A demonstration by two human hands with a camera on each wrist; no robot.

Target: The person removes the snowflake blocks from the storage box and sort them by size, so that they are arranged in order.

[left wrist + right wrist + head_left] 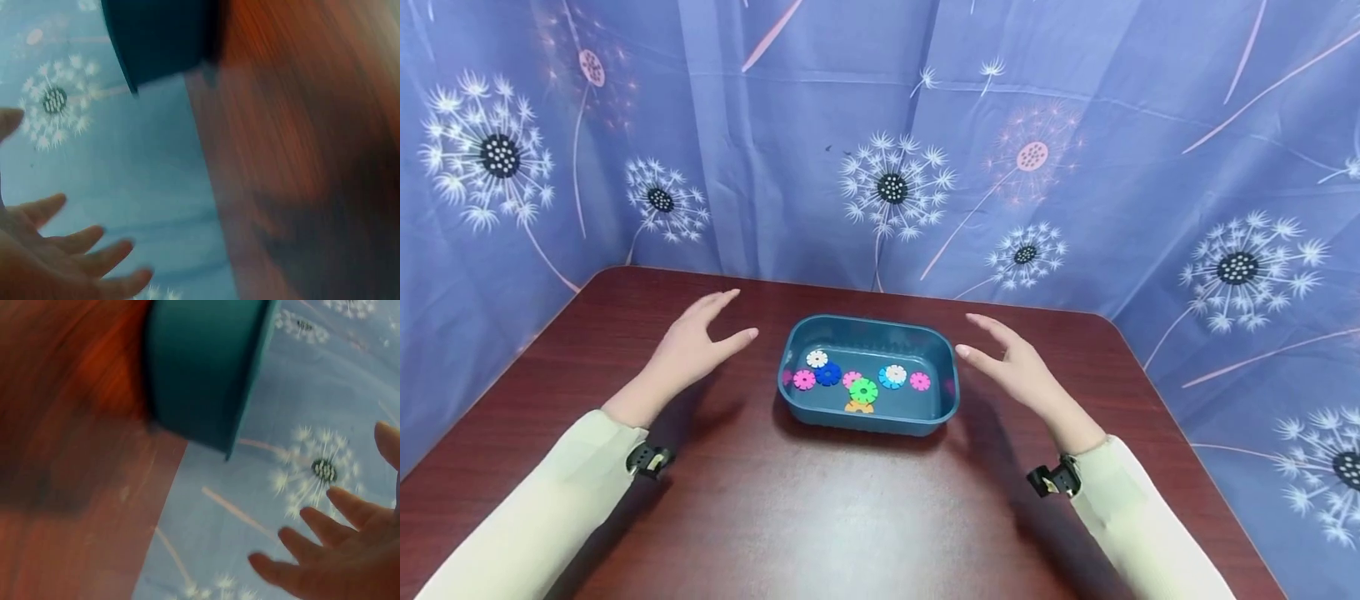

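Observation:
A teal rectangular plastic basin (865, 421) stands near the back of the table, in the middle of the head view. Several notched plastic discs lie on its bottom: a green disc (863, 391), a dark blue disc (828, 373), white, pink, light blue and orange ones. My left hand (688, 343) is held to the left of the basin, fingers spread, apart from it and holding nothing. On the other side, my right hand (1011, 367) is raised beside the basin's right wall, fingers extended and nothing in them. Both wrist views show the basin's outer wall (200, 369) beyond spread fingers.
The dark red wooden table (865, 517) has a glossy bright reflection at its front. A blue curtain (790, 167) printed with dandelions hangs close behind the table and along both sides. Black straps with small devices (649, 460) sit on both wrists over pale sleeves.

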